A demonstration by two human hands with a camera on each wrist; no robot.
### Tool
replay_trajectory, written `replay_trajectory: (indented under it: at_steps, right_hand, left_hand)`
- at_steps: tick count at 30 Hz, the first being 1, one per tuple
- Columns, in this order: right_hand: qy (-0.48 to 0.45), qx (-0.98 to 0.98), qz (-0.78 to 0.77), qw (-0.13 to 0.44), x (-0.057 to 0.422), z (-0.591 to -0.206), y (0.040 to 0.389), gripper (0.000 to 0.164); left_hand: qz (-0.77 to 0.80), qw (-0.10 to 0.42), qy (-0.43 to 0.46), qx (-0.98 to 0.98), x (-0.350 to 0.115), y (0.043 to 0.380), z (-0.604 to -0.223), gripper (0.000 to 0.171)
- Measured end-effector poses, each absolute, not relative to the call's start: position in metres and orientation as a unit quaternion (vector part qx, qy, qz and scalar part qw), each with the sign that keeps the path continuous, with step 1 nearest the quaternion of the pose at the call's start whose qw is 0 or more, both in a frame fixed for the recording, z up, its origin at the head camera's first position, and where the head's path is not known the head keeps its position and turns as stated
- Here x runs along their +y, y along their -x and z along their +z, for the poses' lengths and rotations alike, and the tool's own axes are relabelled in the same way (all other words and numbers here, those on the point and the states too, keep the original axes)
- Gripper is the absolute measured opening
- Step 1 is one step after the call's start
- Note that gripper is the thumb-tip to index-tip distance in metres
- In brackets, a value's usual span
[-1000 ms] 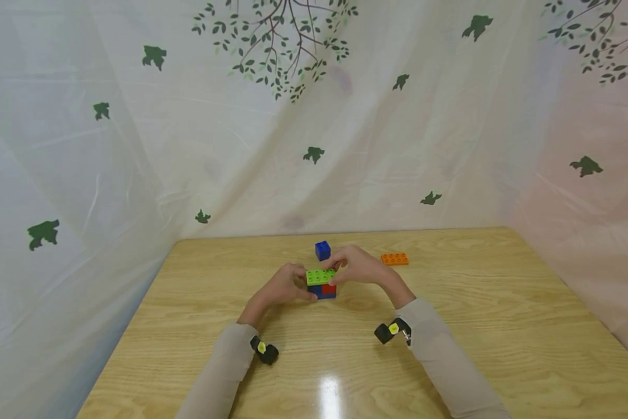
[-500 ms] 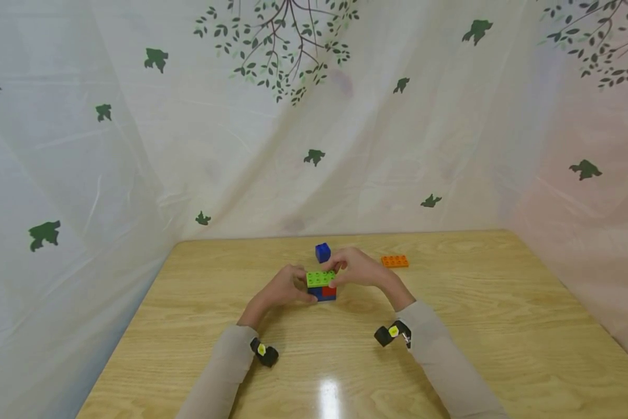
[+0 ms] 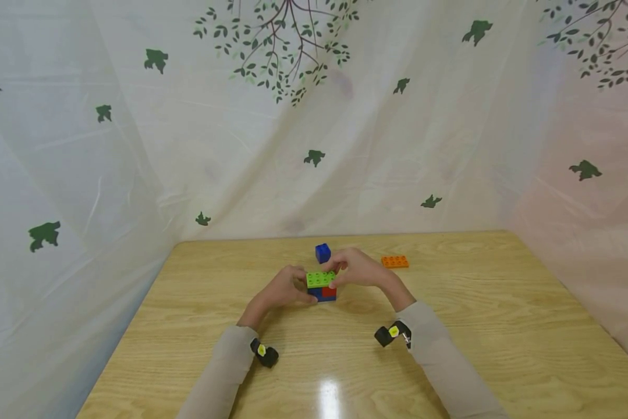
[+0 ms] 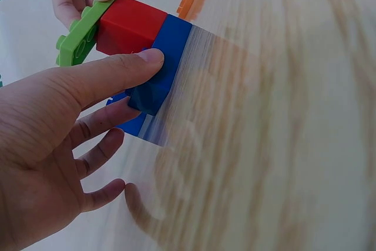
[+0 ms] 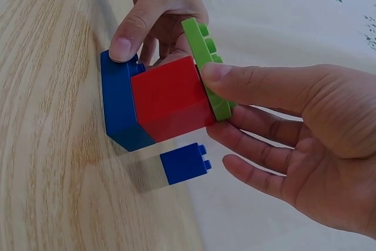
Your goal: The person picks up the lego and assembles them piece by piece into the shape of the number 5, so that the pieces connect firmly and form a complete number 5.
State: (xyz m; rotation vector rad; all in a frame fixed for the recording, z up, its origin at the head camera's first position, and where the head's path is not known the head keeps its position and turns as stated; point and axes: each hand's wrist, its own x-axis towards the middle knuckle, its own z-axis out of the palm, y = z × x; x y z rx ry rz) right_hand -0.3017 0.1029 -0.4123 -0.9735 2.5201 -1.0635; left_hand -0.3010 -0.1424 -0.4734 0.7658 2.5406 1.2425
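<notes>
Brick stack [image 3: 321,287] is approx. mid-frame, lower half of the head view: green plate [image 5: 207,69] on top, red block [image 5: 170,98] under it, blue base brick [image 5: 120,104] at the bottom. L hand [image 3: 282,288] pinches the base brick between thumb and finger, other fingers spread; R hand [image 3: 359,269] pinches the plate's edge (can't tell if it's fully seated). Prob. light, stiff plastic, not fragile; smooth sides may slip a bit. Best hold: base brick by its sides, plate by opposite edges, studs free. Loose blue block [image 3: 322,253] stands just above the stack in frame; orange plate [image 3: 394,262] lies upper right of it.
</notes>
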Motion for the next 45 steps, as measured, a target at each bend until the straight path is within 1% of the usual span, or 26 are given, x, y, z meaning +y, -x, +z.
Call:
replay_trajectory:
  at_steps: [5, 12, 23, 30, 45]
  right_hand:
    - [0.330, 0.859, -0.372, 0.122, 0.1030, -0.4132, 0.3021, 0.033]
    - [0.326, 0.857, -0.378, 0.125, 0.1034, -0.4127, 0.3007, 0.029]
    - [0.315, 0.860, -0.380, 0.127, 0.1043, -0.4133, 0.3002, 0.031]
    - [0.318, 0.854, -0.390, 0.130, 0.1059, -0.4142, 0.3006, 0.032]
    - [0.328, 0.839, -0.413, 0.134, 0.1074, -0.4207, 0.3071, 0.030]
  left_hand:
    - [0.422, 0.103, -0.262, 0.862, -0.1421, 0.3002, -0.4729, 0.025]
    - [0.423, 0.101, -0.269, 0.859, -0.1425, 0.2996, -0.4731, 0.026]
    - [0.423, 0.103, -0.263, 0.861, -0.1424, 0.3000, -0.4754, 0.025]
    - [0.425, 0.107, -0.262, 0.860, -0.1419, 0.2999, -0.4748, 0.025]
    - [0.422, 0.099, -0.274, 0.858, -0.1429, 0.2984, -0.4714, 0.026]
